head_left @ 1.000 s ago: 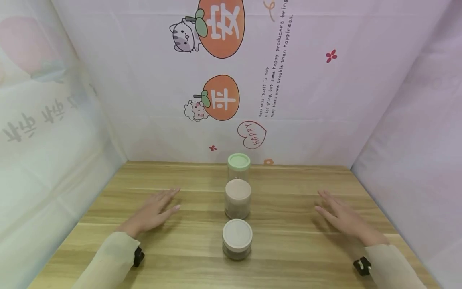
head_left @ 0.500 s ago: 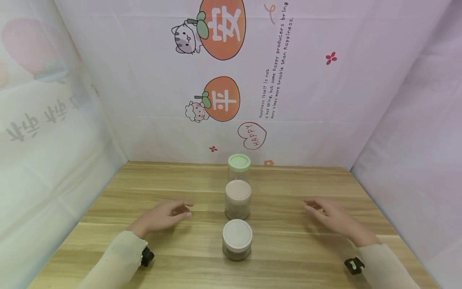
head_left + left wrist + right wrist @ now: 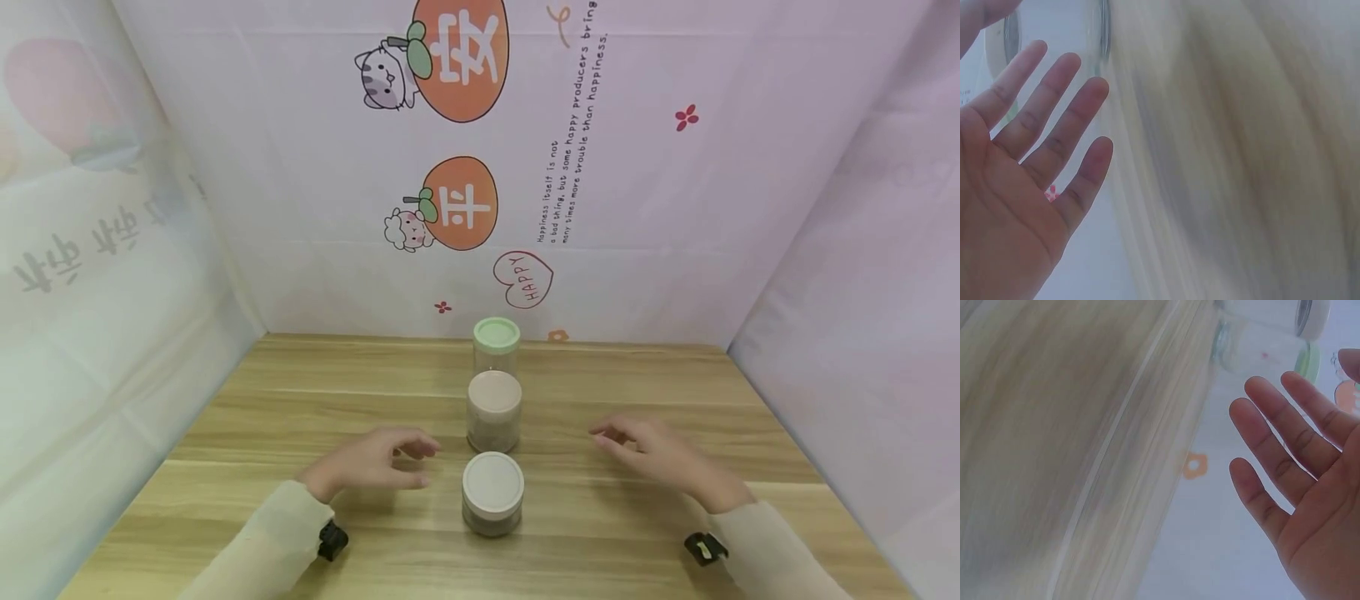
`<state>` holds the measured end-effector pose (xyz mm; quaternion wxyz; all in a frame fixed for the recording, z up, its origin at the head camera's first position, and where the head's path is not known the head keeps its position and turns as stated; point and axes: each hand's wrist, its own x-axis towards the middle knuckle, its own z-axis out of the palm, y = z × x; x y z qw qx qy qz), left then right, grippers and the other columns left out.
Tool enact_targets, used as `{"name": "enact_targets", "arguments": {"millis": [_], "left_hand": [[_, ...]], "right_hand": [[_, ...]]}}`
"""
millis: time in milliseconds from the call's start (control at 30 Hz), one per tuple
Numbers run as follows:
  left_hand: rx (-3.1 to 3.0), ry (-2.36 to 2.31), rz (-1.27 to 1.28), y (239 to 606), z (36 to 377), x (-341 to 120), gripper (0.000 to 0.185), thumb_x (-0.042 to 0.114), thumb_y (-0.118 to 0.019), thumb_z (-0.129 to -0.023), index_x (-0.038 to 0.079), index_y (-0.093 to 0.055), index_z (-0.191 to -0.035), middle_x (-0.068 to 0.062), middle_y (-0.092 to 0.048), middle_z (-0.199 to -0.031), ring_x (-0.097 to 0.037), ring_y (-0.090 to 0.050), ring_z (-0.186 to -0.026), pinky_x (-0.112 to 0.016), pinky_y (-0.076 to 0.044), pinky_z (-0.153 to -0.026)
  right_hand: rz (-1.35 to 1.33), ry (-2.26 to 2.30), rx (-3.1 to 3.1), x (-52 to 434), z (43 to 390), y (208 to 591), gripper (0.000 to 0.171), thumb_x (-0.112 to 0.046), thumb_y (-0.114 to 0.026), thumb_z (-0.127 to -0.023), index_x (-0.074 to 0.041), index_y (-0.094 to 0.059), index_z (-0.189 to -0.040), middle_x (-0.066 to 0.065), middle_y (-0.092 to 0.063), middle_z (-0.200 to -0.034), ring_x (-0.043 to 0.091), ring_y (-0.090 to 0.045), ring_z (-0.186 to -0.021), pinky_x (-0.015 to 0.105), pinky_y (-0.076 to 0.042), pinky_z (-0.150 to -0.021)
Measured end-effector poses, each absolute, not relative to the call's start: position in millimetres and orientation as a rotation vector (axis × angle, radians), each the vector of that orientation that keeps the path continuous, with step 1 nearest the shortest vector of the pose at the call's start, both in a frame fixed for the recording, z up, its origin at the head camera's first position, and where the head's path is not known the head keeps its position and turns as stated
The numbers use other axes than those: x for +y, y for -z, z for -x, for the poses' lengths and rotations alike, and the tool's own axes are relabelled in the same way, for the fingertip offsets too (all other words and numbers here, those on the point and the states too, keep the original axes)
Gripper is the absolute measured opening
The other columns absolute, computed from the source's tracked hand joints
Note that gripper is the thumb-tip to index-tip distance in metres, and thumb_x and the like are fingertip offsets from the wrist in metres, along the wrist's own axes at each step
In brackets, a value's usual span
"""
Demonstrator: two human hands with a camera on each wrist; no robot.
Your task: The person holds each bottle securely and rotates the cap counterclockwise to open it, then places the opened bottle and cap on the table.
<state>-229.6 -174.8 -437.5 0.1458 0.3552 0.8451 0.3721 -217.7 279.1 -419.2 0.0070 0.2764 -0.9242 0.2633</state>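
Observation:
Three clear lidded jars stand in a line down the middle of the table. Nearest is a short jar with a white lid (image 3: 493, 483); behind it comes a taller jar with a pale beige lid (image 3: 494, 412). Farthest back, a jar with a light green lid (image 3: 497, 335) is partly hidden by the beige-lidded one. My left hand (image 3: 371, 460) hovers left of the two nearer jars, fingers relaxed and holding nothing. On the right, my right hand (image 3: 663, 457) is also loose and touches no jar. Both palms show in the wrist views, the left hand (image 3: 1022, 169) and right hand (image 3: 1310, 469).
The wood-grain table (image 3: 360, 367) meets a white printed cloth backdrop (image 3: 637, 208) behind the jars. Plain-looking cloth sides close off the left and right. A black wrist device (image 3: 332, 542) sits at the left sleeve, another black device (image 3: 705, 548) at the right.
Both hands have moved inward toward the jars, the left going right and the right going left. Their fingers are a little more bent than a second ago. The jars have stayed put.

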Motion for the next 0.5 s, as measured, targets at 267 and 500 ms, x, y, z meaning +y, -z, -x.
{"name": "enact_targets", "arguments": {"millis": [267, 500], "left_hand": [[2.428, -1.013, -1.070, 443, 226, -155, 0.067, 0.039, -0.078, -0.087, 0.014, -0.052, -0.143, 0.001, -0.057, -0.140, -0.018, -0.052, -0.126, -0.041, -0.042, -0.108], [2.358, -1.060, -1.090, 449, 223, -136, 0.079, 0.042, -0.082, -0.083, 0.019, -0.044, -0.149, 0.005, -0.051, -0.145, -0.018, -0.048, -0.131, -0.040, -0.039, -0.111]], "right_hand": [[-0.998, -0.861, -2.838, 261, 219, 416, 0.034, -0.033, -0.055, -0.105, -0.007, -0.068, -0.122, -0.005, -0.072, -0.100, 0.007, -0.064, -0.092, 0.044, -0.058, -0.080], [-1.027, -0.862, -2.862, 249, 219, 416, 0.034, -0.036, -0.055, -0.105, -0.009, -0.068, -0.121, -0.010, -0.070, -0.098, 0.005, -0.064, -0.090, 0.041, -0.058, -0.077]]}}
